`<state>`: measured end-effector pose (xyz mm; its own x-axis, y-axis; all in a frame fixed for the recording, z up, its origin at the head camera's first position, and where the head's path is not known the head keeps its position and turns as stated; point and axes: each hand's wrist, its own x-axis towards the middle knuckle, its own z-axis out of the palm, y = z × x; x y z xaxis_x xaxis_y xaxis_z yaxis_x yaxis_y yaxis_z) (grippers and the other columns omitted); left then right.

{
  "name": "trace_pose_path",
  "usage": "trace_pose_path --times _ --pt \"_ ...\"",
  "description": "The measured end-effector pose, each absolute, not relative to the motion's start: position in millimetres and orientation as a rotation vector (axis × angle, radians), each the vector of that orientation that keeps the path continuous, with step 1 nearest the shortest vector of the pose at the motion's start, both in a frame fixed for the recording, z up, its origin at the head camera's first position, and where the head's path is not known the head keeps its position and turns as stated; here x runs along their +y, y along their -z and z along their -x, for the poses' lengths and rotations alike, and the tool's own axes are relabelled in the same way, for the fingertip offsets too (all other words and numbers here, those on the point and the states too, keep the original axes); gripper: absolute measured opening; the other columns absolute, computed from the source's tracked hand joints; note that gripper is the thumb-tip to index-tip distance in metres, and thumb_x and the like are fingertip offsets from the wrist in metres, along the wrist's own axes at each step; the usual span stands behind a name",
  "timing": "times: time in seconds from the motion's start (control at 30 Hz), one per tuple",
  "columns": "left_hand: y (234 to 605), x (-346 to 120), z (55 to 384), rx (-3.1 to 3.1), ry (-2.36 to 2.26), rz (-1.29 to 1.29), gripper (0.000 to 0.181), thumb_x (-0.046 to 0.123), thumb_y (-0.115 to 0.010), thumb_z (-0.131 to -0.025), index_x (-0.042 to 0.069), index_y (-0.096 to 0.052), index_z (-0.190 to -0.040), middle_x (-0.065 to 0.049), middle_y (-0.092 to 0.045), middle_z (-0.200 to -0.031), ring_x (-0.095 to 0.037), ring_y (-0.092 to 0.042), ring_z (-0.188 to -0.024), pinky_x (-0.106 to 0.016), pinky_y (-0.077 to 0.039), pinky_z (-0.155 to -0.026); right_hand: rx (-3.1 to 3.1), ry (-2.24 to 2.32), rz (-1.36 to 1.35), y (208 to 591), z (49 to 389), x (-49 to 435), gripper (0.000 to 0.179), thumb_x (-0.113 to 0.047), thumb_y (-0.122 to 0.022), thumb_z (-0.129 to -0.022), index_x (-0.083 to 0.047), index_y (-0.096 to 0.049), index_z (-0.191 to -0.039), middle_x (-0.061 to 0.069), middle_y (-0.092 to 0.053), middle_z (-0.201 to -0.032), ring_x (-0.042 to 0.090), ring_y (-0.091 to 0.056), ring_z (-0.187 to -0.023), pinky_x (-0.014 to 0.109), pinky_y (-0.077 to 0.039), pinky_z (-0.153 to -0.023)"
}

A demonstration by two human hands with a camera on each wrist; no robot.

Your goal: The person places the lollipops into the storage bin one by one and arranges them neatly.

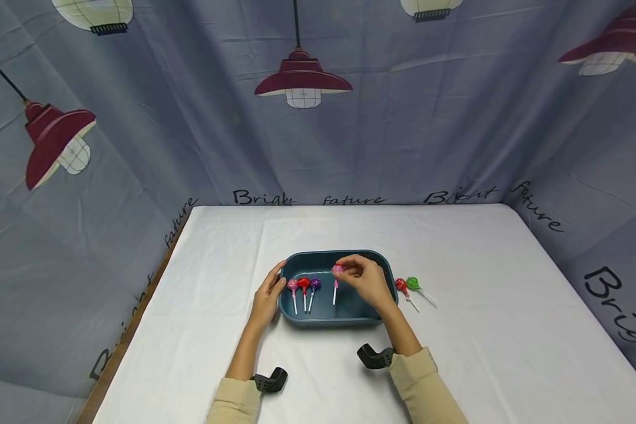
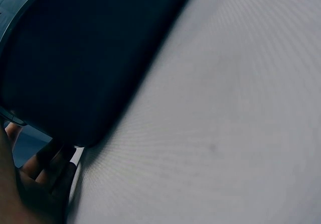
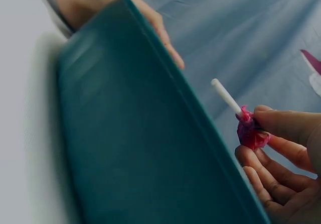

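In the head view a dark teal tray (image 1: pixel 323 323) stands on the table. My right hand (image 1: pixel 365 281) pinches a pink-wrapped lollipop (image 1: pixel 338 269) by its head above the tray's right half, its white stick pointing down toward me. The right wrist view shows this lollipop (image 3: pixel 252 135) between thumb and fingers. My left hand (image 1: pixel 265 299) grips the tray's left end, with fingers along the outer wall and the thumb at the rim. Inside the tray, at the left, lie a pink lollipop (image 1: pixel 293 284), a red lollipop (image 1: pixel 304 283) and a purple lollipop (image 1: pixel 315 284) side by side.
Just right of the tray, a red lollipop (image 1: pixel 401 285) and a green lollipop (image 1: pixel 413 283) lie on the white tablecloth (image 1: pixel 487 330). A grey curtain (image 1: pixel 403 129) printed with lamps hangs behind the table. Each wrist wears a black camera mount (image 1: pixel 375 357).
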<state>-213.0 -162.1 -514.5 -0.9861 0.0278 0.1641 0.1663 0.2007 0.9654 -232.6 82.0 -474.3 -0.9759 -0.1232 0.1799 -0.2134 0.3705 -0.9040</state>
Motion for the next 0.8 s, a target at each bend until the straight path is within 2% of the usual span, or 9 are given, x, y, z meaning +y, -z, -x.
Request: trace_pose_path --times 0.27,0.8 --pt "514 -161 213 -2.347 1.920 0.178 0.040 0.014 -0.049 -0.096 0.014 -0.047 -0.137 -0.013 -0.040 -0.140 -0.030 -0.034 -0.129 -0.041 -0.030 -0.105 -2.563 -1.619 -0.298 476 239 72 0.022 -0.021 -0.075 -0.078 -0.009 -0.067 -0.095 0.002 -0.068 -0.087 0.015 -0.064 -0.075 0.031 -0.054 -0.067" --pt "515 -162 213 -2.326 1.928 0.202 0.041 0.015 -0.049 -0.096 0.013 -0.046 -0.137 -0.013 -0.041 -0.140 -0.030 -0.034 -0.129 -0.040 -0.031 -0.104 -2.754 -1.456 -0.352 485 248 58 0.018 -0.013 -0.076 -0.076 -0.004 -0.067 -0.089 0.003 -0.064 -0.076 0.012 -0.058 -0.065 0.027 -0.049 -0.060"
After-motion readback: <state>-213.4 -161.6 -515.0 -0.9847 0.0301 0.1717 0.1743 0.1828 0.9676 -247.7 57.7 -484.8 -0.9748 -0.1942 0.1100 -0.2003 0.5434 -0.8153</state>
